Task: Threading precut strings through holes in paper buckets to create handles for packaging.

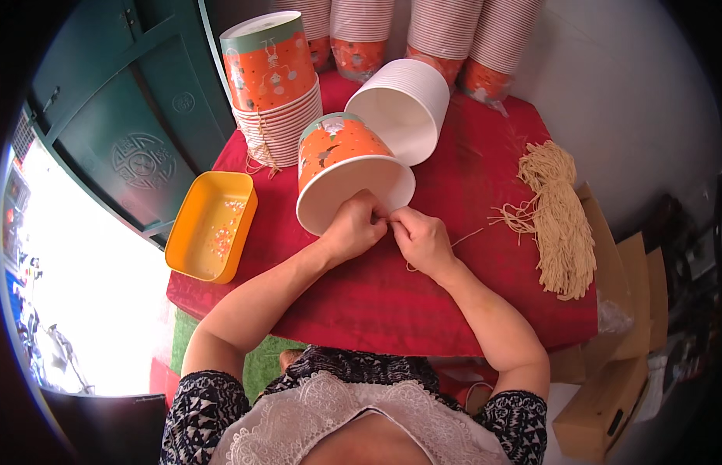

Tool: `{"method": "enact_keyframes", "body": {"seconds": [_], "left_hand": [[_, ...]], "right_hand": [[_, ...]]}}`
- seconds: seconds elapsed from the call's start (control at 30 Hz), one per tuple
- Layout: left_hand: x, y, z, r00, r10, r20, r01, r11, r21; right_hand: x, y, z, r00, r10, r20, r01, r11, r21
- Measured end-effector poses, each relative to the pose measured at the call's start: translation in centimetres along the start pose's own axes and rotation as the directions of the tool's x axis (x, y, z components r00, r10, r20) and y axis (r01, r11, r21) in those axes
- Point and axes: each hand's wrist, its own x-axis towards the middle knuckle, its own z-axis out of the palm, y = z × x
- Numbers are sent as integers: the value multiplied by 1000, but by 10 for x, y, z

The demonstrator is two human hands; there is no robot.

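Note:
An orange paper bucket [338, 147] with a green base band lies tipped on its side, its white mouth facing me. At the mouth's near right rim both my hands meet, almost touching. My left hand [355, 226] is closed, partly in front of the opening, its fingertips pinched at a thin beige string. My right hand [424, 239] pinches the same string from the other side. A loose length of string [466, 236] trails out to the right from under my right hand. Whether the string passes through the bucket wall is hidden by my fingers.
A yellow tub [196, 225] with small orange-white bits stands at the left. Behind are a tall bucket stack [269, 85] with strings hanging, a nested white stack [411, 101] on its side, and wrapped stacks [361, 39]. A beige string bundle [563, 225] lies right on the red cloth [361, 306].

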Motion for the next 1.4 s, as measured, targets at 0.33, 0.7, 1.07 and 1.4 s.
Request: {"method": "enact_keyframes", "body": {"seconds": [0.33, 0.7, 1.07, 1.4], "left_hand": [[-1, 3, 1, 1000, 26, 7, -26, 993, 115], [-5, 8, -1, 998, 14, 67, -19, 997, 71], [-4, 5, 2, 1000, 11, -5, -11, 995, 101], [-7, 4, 3, 999, -35, -26, 38, 991, 129]], "right_hand": [[9, 3, -14, 851, 406, 335, -502, 817, 286], [7, 8, -7, 846, 459, 271, -530, 777, 341], [6, 1, -9, 862, 447, 238, -501, 818, 282], [2, -5, -11, 885, 411, 220, -420, 907, -2]]}}
